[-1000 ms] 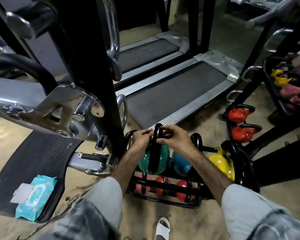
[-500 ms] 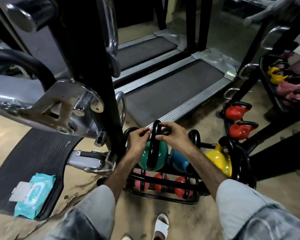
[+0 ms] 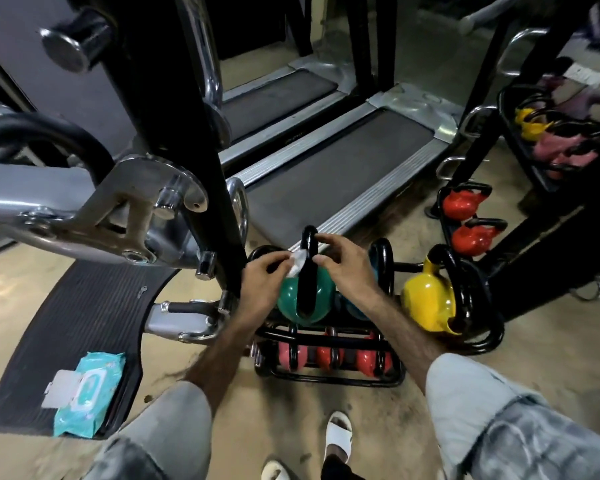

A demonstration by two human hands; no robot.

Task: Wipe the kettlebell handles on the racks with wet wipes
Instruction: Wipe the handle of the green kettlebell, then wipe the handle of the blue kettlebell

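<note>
Now we have the green kettlebell (image 3: 291, 299) on the top tier of the rack (image 3: 329, 377), right under both hands. Our left hand (image 3: 262, 282) pinches a white wet wipe (image 3: 297, 263) against the near side of the black handle (image 3: 308, 268), while our right hand (image 3: 343, 268) curls its thumb and fingers round the far side to steady it. To do this well, we should wrap the wipe fully around the bar, slide it along the whole loop, and keep the bell from rocking. The wipes pack (image 3: 84, 393) lies well off to the left.
</note>
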